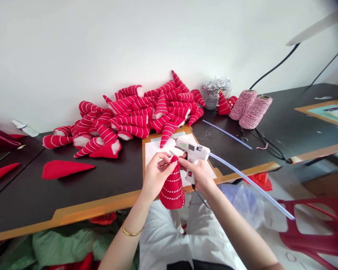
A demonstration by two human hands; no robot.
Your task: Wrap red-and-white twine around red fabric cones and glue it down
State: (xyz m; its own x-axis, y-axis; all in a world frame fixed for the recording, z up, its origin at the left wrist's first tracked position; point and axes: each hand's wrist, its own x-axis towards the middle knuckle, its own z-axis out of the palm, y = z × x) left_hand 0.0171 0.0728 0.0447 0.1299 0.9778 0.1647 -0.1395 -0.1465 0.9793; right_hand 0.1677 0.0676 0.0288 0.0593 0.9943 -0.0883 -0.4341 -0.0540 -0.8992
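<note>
Both hands meet at the tip of a red felt cone (171, 191) with white twine lines around it, held tip up over the table's front edge. My left hand (154, 176) pinches the tip from the left. From the right, my right hand (198, 170) has its thumb and fingers closed at the same tip; any twine end there is too small to make out. Just behind the right hand is a white glue gun (193, 148), its nozzle pointing left and a long clear glue stick (250, 180) trailing out to the right. The right thumb crosses in front of its handle.
A heap of stuffed red striped cones (135, 112) lies along the wall. White paper (150, 153) covers part of the dark table. A plain red felt cone (67, 169) lies left; red-white twine spools (255, 110), another glue stick (228, 135) and a red stool (312, 236) are right.
</note>
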